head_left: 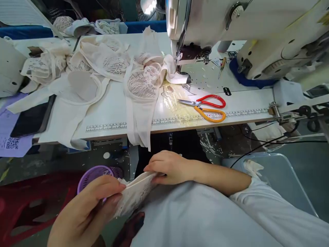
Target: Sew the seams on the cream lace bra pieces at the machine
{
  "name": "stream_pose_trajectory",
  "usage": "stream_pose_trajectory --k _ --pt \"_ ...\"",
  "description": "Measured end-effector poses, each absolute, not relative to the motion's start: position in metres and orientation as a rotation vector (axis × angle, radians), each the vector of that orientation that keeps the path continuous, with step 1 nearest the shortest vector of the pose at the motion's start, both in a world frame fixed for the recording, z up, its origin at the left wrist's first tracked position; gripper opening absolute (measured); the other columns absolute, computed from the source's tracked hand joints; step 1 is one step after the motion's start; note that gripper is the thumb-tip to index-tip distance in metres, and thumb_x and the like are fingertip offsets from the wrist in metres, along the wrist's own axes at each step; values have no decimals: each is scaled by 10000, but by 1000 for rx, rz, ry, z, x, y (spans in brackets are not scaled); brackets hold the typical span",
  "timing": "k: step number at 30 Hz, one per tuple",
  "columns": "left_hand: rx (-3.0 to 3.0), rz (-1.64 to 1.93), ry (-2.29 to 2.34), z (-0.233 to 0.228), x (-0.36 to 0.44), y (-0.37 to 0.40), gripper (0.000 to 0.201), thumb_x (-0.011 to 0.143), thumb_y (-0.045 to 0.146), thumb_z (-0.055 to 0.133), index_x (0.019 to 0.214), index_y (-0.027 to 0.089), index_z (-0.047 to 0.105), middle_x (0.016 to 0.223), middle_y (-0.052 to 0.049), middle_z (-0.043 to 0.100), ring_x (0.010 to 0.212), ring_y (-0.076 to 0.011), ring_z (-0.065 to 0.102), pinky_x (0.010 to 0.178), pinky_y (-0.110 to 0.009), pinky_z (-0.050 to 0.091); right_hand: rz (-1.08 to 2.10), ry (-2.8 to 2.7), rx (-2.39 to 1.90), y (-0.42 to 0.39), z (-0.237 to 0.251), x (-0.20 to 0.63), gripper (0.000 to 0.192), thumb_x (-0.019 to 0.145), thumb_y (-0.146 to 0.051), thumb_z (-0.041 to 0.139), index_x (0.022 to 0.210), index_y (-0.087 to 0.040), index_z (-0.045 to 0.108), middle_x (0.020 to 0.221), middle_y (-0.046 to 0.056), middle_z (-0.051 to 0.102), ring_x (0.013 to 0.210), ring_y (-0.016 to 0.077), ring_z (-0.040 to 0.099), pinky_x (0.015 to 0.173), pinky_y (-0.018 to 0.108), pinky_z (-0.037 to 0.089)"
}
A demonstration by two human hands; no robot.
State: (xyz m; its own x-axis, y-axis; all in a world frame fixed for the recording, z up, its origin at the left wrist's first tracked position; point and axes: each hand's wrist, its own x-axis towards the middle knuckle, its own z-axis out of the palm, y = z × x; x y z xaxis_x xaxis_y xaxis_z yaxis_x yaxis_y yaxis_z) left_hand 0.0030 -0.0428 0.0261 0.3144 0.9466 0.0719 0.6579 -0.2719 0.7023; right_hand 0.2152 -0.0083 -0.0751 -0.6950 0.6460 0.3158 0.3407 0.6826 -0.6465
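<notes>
Close to my body, below the table edge, a cream lace bra piece [136, 193] is stretched between both hands. My left hand [95, 202] pinches its left end between thumb and fingers. At the other end, my right hand [168, 168] grips the upper edge, thumb beneath. On the table above, a cream lace bra [144, 85] lies with one end by the sewing machine's needle area [180, 65] and its bands hanging over the front edge. To its left are another bra with a plain cup [83, 89] and more lace pieces [110, 61].
Scissors [210, 108] with red and orange handles lie on the table [113, 113] near a printed ruler strip. A small screwdriver [222, 67] rests by the machine. A dark phone [33, 118] sits left. Below are a purple basket [89, 175], red stool [33, 199] and clear bin [277, 171].
</notes>
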Motion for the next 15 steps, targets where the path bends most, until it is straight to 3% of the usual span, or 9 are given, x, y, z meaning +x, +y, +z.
stream_pose_trajectory --k 4,8,12,15 --pt "1932 781 1415 15 -7 -37 238 789 151 508 821 363 611 783 69 587 673 -118 557 587 -217 449 848 -2267 -857 -16 -83 210 156 828 -283 601 931 -176 647 893 53 668 800 151 625 647 249 481" --pt "2058 666 1351 3 -28 -30 262 770 157 544 886 373 635 805 75 620 689 -111 596 605 -175 476 889 -2235 -838 -17 -90 210 154 846 -306 579 903 -180 647 869 49 663 770 138 616 650 238 483" --pt "2083 528 1492 -9 -51 -23 183 767 319 609 935 365 664 866 72 682 721 -127 640 652 -166 507 942 -2217 -792 -16 -92 213 175 868 -305 565 925 -167 657 863 54 667 785 139 623 680 235 498" --pt "2046 388 1555 -14 -60 -17 233 714 438 666 922 335 687 867 60 717 737 -141 668 642 -152 516 968 -2182 -775 -17 -93 216 170 861 -295 582 922 -161 667 857 55 672 797 139 632 694 232 505"
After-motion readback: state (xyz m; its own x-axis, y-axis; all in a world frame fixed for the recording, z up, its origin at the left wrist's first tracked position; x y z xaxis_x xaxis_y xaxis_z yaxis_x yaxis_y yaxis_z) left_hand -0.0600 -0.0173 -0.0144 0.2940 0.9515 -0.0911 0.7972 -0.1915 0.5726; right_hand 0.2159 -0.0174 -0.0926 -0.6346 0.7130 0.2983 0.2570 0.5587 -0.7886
